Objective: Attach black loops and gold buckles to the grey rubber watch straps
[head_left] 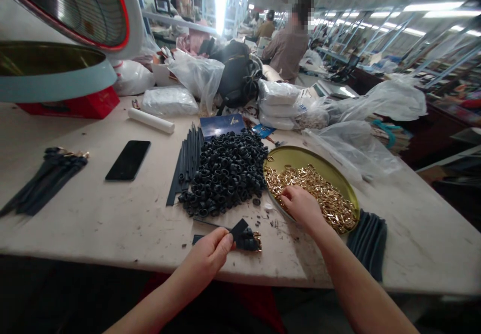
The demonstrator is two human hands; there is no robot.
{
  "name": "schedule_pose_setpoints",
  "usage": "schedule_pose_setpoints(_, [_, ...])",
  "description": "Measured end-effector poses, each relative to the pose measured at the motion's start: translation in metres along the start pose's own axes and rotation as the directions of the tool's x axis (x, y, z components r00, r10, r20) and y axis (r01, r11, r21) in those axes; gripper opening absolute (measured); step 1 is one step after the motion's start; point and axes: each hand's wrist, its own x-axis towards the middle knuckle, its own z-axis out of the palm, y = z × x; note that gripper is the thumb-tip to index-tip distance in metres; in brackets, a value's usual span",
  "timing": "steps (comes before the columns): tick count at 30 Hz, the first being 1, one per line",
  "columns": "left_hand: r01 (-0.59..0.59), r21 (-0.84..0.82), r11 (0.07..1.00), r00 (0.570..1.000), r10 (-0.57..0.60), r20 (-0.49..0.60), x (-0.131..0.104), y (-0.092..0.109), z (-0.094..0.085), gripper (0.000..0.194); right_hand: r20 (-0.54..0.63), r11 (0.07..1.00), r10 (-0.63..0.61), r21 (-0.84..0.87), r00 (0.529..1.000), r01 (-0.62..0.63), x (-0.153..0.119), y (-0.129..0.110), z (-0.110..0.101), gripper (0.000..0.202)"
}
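Near the table's front edge, my left hand point(215, 249) pinches a dark strap point(239, 228), its free end pointing up to the right. Under and beside it lie more dark straps with gold buckles point(257, 242) at one end. My right hand point(298, 202) is over the near left part of a round tray point(334, 166) filled with gold metal buckles point(317, 189); its fingers are curled down at them, and whatever is between the fingertips is too small to tell. A heap of small black loops point(225, 173) rises between the hands and the back items.
Long dark strips point(184, 166) lie left of the heap. Farther left are a phone point(128, 160), a white roll point(151, 120) and a strap bundle point(52, 178). Folded dark straps point(368, 241) lie right of the tray. Plastic bags point(278, 98) and a fan crowd the back.
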Motion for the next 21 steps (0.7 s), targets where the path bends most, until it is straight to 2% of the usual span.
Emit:
schedule_pose_setpoints(2, [-0.003,0.026,1.0,1.0,0.003,-0.006,0.002,0.005,-0.003,0.032,0.022,0.999,0.0,0.05,1.0,-0.001,-0.003,-0.006,-0.002,0.012])
schedule_pose_setpoints(4, [-0.011,0.043,0.999,1.0,0.012,-0.017,0.005,0.012,-0.005,0.032,0.121,0.965,-0.002,0.262,0.993,-0.03,-0.011,-0.019,-0.006,0.017])
schedule_pose_setpoints(6, [-0.037,0.039,0.999,0.998,0.039,-0.052,0.009,0.019,-0.007,0.03,0.267,0.816,-0.031,0.563,0.963,-0.13,-0.023,-0.04,-0.007,0.021])
schedule_pose_setpoints(8, [-0.069,0.003,0.998,0.992,0.069,-0.104,0.012,0.023,-0.008,0.028,0.389,0.613,-0.091,0.747,0.917,-0.256,-0.038,-0.064,-0.006,0.026])
schedule_pose_setpoints(10, [-0.101,-0.062,0.993,0.987,0.092,-0.13,0.014,0.023,-0.008,0.027,0.472,0.521,-0.147,0.784,0.869,-0.337,-0.054,-0.088,-0.002,0.03])
schedule_pose_setpoints(12, [-0.098,-0.141,0.985,0.989,0.08,-0.126,0.011,0.019,-0.009,0.026,0.524,0.489,-0.173,0.781,0.834,-0.389,-0.068,-0.105,0.002,0.033])
schedule_pose_setpoints(14, [-0.029,-0.269,0.963,0.994,-0.002,-0.112,0.004,0.015,-0.009,0.026,0.533,0.437,-0.178,0.796,0.827,-0.419,-0.08,-0.115,0.008,0.031])
schedule_pose_setpoints(17, [0.103,-0.531,0.841,0.992,-0.125,-0.006,-0.01,0.013,-0.006,0.027,0.471,0.312,-0.182,0.86,0.863,-0.403,-0.093,-0.12,0.015,0.033])
schedule_pose_setpoints(19, [0.132,-0.627,0.768,0.991,-0.111,0.072,-0.019,0.014,-0.002,0.027,0.42,0.247,-0.18,0.895,0.889,-0.372,-0.1,-0.122,0.019,0.032])
schedule_pose_setpoints(21, [0.122,-0.615,0.779,0.992,-0.086,0.088,-0.026,0.016,0.002,0.026,0.405,0.192,-0.184,0.908,0.895,-0.371,-0.106,-0.123,0.023,0.025])
